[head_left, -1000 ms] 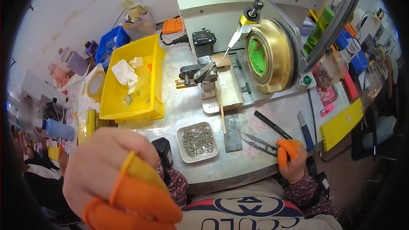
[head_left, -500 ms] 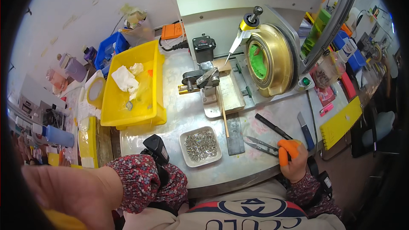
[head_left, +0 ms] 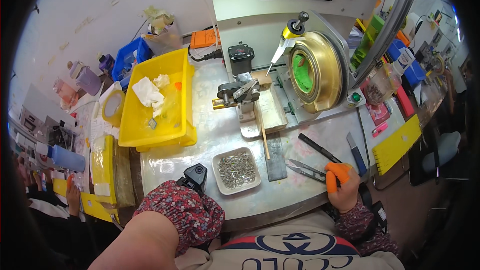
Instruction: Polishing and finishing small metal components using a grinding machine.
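Observation:
My left hand is past the lower edge; only its bare wrist (head_left: 142, 237) and flowered sleeve (head_left: 185, 210) show. A small black device (head_left: 195, 176) sits by that sleeve. Orange covers wrap fingertips of my right hand (head_left: 344, 187), whose fingers are closed over the handle end of small metal snips (head_left: 306, 169) lying on the table. Those handles are hidden under the fingers. A black pen-like tool (head_left: 317, 146) points toward the hand from above, and a blue-handled knife (head_left: 356, 155) lies to its right. Left of the snips, a white dish (head_left: 216, 170) holds many small metal pieces.
A machine with a brass ring (head_left: 325, 70) and a clamp (head_left: 245, 92) stands at the back. The yellow tray (head_left: 127, 120) at left holds white tissue. A grey bar (head_left: 276, 165) and a thin wooden stick (head_left: 264, 137) lie mid-table. Another person's hand (head_left: 73, 197) shows far left.
My left hand has dropped from the lower left out past the lower edge, its forearm swinging inward. The right hand stays at the snips. Another person's hand has come into sight far left.

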Demonstrator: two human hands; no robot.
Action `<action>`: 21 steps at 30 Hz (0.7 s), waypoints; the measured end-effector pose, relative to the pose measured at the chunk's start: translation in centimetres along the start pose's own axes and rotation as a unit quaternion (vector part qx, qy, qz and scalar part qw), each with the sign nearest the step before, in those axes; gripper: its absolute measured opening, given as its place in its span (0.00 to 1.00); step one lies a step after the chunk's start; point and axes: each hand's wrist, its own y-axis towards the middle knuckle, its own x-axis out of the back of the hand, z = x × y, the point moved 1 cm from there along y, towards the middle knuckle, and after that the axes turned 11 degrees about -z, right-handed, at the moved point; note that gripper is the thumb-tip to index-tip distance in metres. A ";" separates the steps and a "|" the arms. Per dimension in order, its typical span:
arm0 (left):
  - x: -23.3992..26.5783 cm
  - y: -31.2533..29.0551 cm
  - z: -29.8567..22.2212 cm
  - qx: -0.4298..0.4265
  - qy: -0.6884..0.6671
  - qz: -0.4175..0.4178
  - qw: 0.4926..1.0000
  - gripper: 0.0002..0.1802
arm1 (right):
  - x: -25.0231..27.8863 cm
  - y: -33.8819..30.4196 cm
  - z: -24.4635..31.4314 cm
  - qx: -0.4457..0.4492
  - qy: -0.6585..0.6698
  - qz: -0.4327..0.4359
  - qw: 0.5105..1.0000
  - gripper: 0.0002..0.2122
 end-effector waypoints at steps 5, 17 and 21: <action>0.0 -0.3 0.9 0.031 -0.014 0.014 0.999 0.16 | 0.3 0.2 0.7 -0.006 0.007 0.009 1.000 0.08; 5.9 -1.7 5.9 0.448 0.034 -0.180 0.875 0.20 | -8.1 6.1 13.4 -0.086 0.444 0.291 0.843 0.31; 7.0 -3.1 9.3 0.548 -0.061 -0.233 0.801 0.18 | -11.8 6.2 14.6 -0.139 0.503 0.318 0.791 0.32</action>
